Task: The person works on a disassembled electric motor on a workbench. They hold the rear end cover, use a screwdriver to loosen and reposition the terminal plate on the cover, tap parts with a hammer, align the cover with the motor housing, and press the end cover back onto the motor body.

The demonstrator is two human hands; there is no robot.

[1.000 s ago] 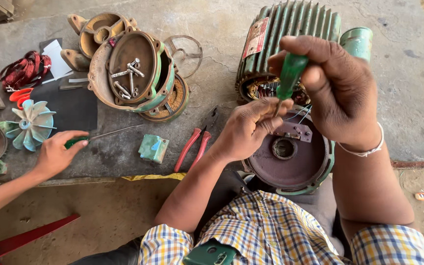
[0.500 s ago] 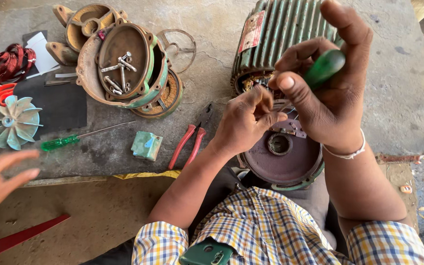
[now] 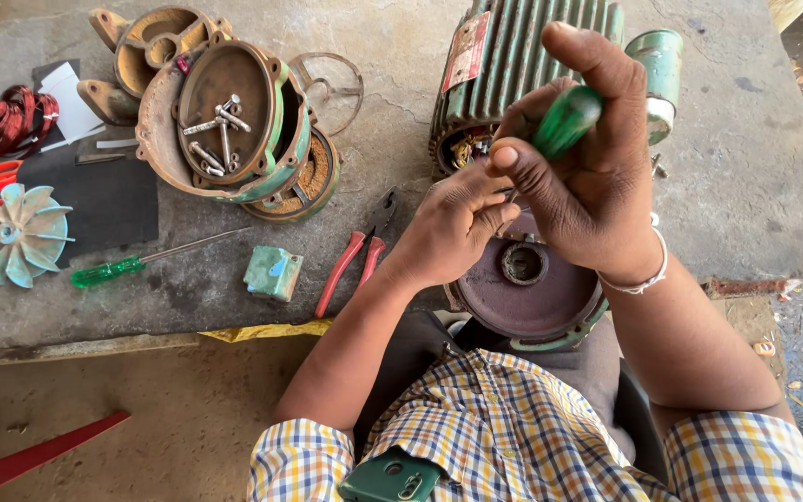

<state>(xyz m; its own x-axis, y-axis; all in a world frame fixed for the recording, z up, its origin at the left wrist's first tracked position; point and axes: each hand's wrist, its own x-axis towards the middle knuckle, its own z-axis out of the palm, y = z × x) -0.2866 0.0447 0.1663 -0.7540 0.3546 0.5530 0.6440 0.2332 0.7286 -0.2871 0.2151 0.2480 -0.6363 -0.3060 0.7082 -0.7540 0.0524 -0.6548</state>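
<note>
Screwdriver, green-handled (image 3: pixel 564 121): gripped by right hand (image 3: pixel 587 177), fingers curled tight around the handle, at 1 o'clock over the tabletop (image 3: pixel 745 186). Left hand (image 3: pixel 453 228): fingers pressed together at the motor opening (image 3: pixel 467 149), what they pinch is hidden. End cover (image 3: pixel 527 288) at 6 o'clock below. Red pliers (image 3: pixel 350 260) at 9 o'clock.

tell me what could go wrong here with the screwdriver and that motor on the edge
The right hand drives a green-handled screwdriver toward the motor's open end with the left hand right beside the tip; a slip could jab the fingers or nick the windings. The round end cover overhangs the slab edge over the lap and might drop. Loose bolts sit in a tilted cover and could roll off.
</note>
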